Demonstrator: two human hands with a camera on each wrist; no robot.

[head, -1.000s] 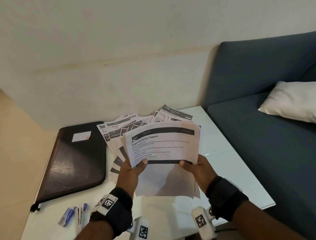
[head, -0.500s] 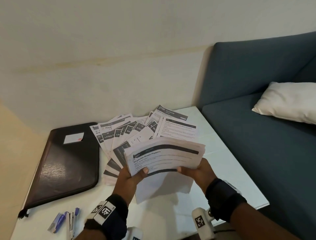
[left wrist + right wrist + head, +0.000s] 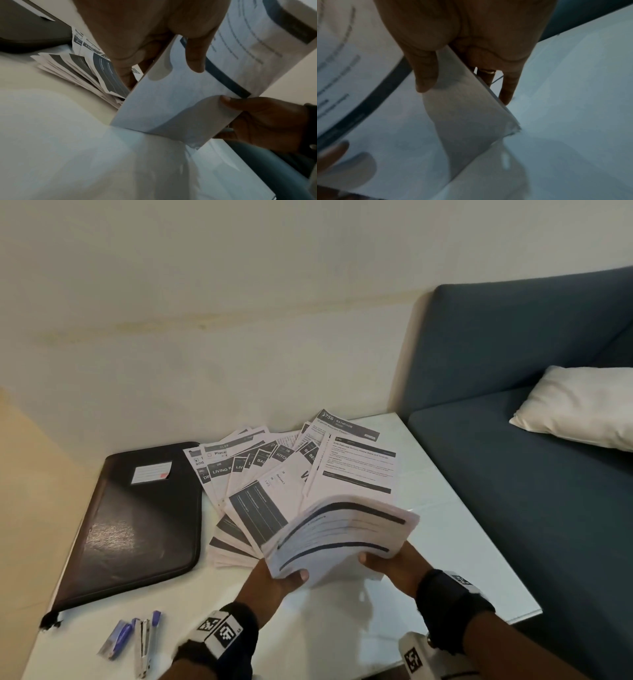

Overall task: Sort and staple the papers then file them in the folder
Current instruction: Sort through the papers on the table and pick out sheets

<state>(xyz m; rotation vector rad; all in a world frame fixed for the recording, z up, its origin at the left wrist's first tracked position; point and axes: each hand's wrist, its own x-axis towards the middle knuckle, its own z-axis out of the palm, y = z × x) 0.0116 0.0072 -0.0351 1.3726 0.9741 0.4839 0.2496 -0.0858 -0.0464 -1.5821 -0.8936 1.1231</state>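
Folder [image 3: 133, 522] flat at table's [image 3: 462, 542] left edge, stapler [image 3: 142, 645] near front. Left hand [image 3: 274, 580] pinching sheaf [image 3: 342, 535], thumb on top; right hand [image 3: 394, 563] likewise. Sheaf bowed, lower edge on table, loose papers [image 3: 274, 474] behind. Bare tabletop right.

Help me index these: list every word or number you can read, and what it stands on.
"756 BATHROOM": rearmost sheet
"Place": rear left sheet
"LIVING": fanned sheet
"KITCH": cut-off header
Held stack, folder label, body text: too blurred.
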